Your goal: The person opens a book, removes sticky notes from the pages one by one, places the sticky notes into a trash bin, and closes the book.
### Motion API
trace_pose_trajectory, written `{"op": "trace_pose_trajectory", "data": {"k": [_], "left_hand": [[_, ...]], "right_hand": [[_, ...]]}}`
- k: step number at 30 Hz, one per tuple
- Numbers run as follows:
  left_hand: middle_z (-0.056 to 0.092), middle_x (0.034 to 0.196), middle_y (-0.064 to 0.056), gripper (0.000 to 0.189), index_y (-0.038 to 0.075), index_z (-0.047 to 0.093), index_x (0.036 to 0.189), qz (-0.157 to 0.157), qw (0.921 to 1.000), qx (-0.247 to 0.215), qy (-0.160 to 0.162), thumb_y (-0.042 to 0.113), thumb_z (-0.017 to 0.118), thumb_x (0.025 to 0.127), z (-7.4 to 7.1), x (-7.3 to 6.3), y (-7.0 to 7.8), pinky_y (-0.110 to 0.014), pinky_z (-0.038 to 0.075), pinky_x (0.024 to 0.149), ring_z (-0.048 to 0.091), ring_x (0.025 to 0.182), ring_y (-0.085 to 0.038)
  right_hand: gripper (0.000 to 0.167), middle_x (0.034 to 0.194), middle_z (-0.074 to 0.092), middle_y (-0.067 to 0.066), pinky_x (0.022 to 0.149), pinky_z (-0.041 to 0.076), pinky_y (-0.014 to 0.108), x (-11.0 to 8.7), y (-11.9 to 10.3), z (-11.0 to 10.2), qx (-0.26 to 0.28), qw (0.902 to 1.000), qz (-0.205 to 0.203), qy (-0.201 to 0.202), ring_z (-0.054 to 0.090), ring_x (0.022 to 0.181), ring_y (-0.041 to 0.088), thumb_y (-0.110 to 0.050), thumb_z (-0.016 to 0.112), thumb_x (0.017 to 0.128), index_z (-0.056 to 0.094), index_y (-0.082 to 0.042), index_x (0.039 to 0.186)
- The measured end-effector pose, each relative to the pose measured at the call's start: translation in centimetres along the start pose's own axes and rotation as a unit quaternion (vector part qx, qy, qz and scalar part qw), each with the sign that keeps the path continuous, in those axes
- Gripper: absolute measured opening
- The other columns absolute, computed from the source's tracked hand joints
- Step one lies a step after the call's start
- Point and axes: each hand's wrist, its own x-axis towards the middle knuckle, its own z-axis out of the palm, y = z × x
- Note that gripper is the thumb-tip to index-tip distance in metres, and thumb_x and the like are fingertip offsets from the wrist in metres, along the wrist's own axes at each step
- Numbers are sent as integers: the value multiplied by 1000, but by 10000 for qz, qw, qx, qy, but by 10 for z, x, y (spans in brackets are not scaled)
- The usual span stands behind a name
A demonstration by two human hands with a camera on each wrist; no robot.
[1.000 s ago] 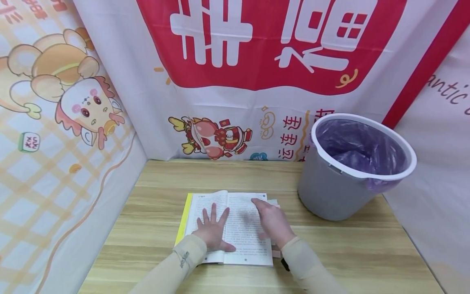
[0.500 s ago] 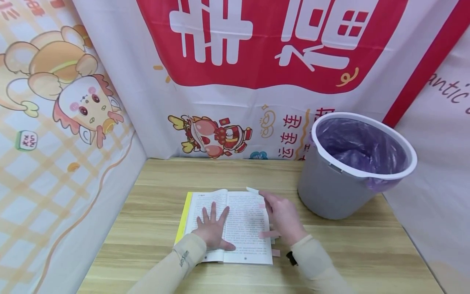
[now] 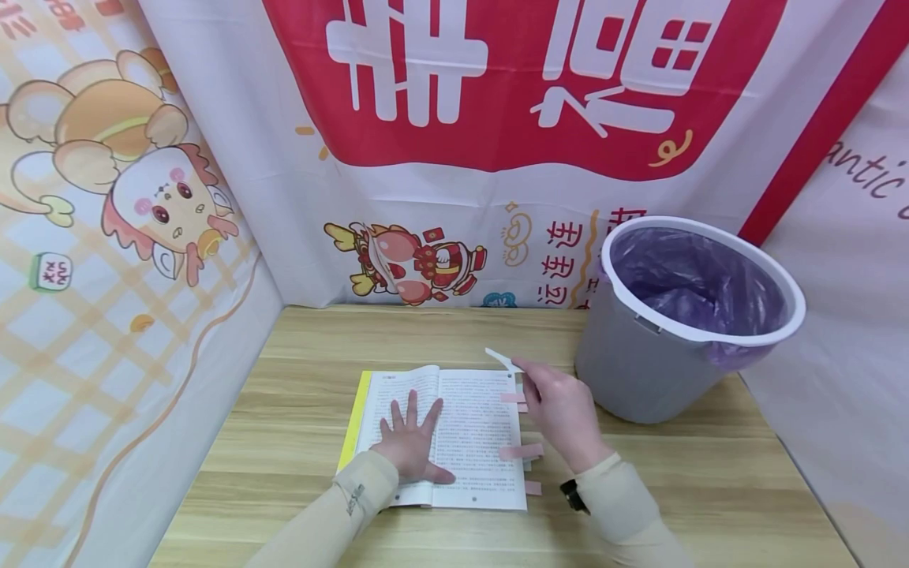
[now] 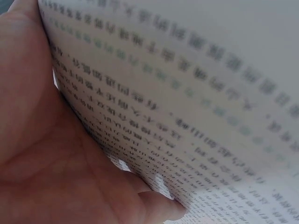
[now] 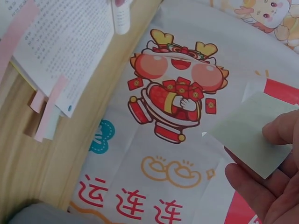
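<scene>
An open book (image 3: 472,430) with printed pages and a yellow edge lies on the wooden table. My left hand (image 3: 407,446) rests on it with fingers spread, over the left page and the fold; in the left wrist view the palm lies along the printed page (image 4: 154,93). Above the book's upper right corner, my right hand (image 3: 566,406) pinches a pale green sticky note (image 5: 250,133) between thumb and fingers, clear of the page. Pink sticky tabs (image 3: 521,452) stick out along the right page edge, with pale green ones (image 5: 50,122) beside them.
A grey bin (image 3: 632,371) with a white rim and purple liner stands on the table at the back right. Printed cloth (image 3: 426,181) hangs behind the table and at both sides. A black band (image 3: 574,496) shows at my right wrist.
My right hand has lifted the pale green sticky note off the right page's upper corner and moved right, uncovering pink tabs. The left hand has stayed on the book.
</scene>
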Motion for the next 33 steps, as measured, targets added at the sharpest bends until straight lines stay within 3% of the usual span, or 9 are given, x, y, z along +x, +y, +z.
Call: {"op": "trace_pose_trajectory", "data": {"k": [14,24,33], "left_hand": [[-15,161,-25,135,26,8,161,-28,10000,-17,25,76,78,57,0,-1,0,-72,11,110,-4,141,-58],[-15,161,-25,135,26,8,161,-22,10000,33,24,77,78,57,1,1,0,-72,12,109,-3,141,-59],[-15,161,-25,135,26,7,161,-19,10000,97,3,78,76,57,3,4,-2,-72,13,109,-3,141,-59]], "right_hand": [[29,90,74,11,57,58,39,8,1,-17,29,9995,-89,286,70,70,24,3,76,82,74,-4,110],[31,91,74,12,60,58,43,19,8,-38,79,9954,-369,879,71,75,28,8,74,80,73,-3,109],[32,97,74,11,65,56,48,33,15,-68,247,9889,-283,1435,72,81,30,6,67,84,73,-6,112]]}}
